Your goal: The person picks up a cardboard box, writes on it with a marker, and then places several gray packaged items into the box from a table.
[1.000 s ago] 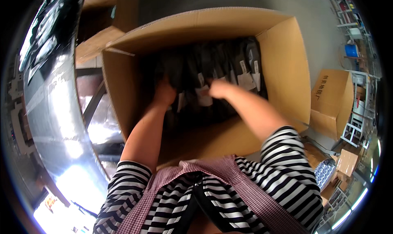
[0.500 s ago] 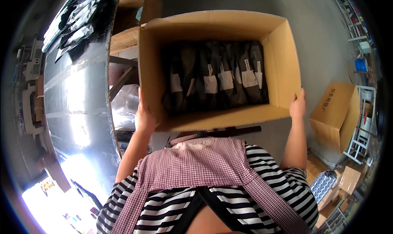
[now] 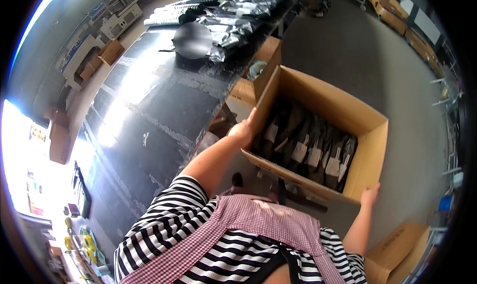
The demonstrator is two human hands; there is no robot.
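Between my two hands is an open-topped cardboard box [image 3: 334, 99], right of the middle of the view and slanting down toward the right. My left hand [image 3: 242, 131] grips its left side near the close corner, with the fingers against the outer wall. On the near right corner, my right hand [image 3: 369, 195] is closed on the edge. Several dark fabric-like bundles [image 3: 292, 130] stand packed in a row inside, many bearing pale paper tags [image 3: 314, 156]. The bottom of the box is hidden beneath them.
A long black table [image 3: 159, 97] runs along my left, with dark plastic-wrapped packages [image 3: 231, 28] at its far end. Another open carton [image 3: 267, 60] stands beside the table's edge. At the lower right is a brown carton [image 3: 400, 244], near a white rack.
My view has turned left, so more of the table shows. The box now appears farther right and slanted, with both hands still holding it.
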